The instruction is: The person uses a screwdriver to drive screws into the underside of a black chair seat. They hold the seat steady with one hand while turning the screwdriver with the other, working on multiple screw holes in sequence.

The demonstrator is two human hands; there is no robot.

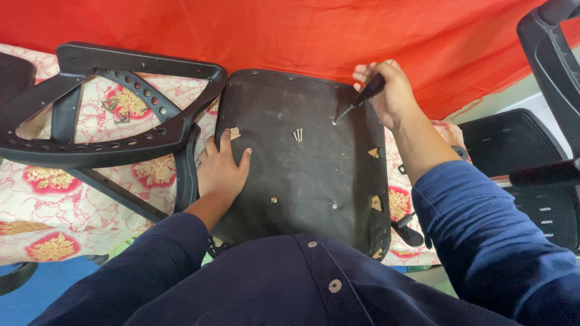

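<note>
Nearest the camera, both forearms in dark blue sleeves reach forward over the underside of a black chair seat [302, 175], which lies flat, bottom side up, on a desk [72, 205] covered with a cream cloth printed with red and gold flowers. The left hand [222, 171] rests palm down on the seat's left portion, fingers [225, 142] spread and flat, gripping nothing. Farther out, the right hand [389, 90] is raised at the seat's far right corner, wrist bent, fingers closed around the black handle of a screwdriver [361, 99]; its shaft slants down and left, the tip meeting the seat panel at a hole near the far edge. Two loose screws [298, 134] lie together on the panel between the hands, well clear of both. The centre of the panel is open; the seat's right edge carries small torn patches showing tan material. Left of the seat, a black chair back frame [121, 115] lies on the cloth, its lower right end touching or overlapping the seat's left edge just beside the left hand. On the right, black mesh chair parts [531, 157] stand close to the right forearm. A red cloth [302, 30] hangs across the far side.
</note>
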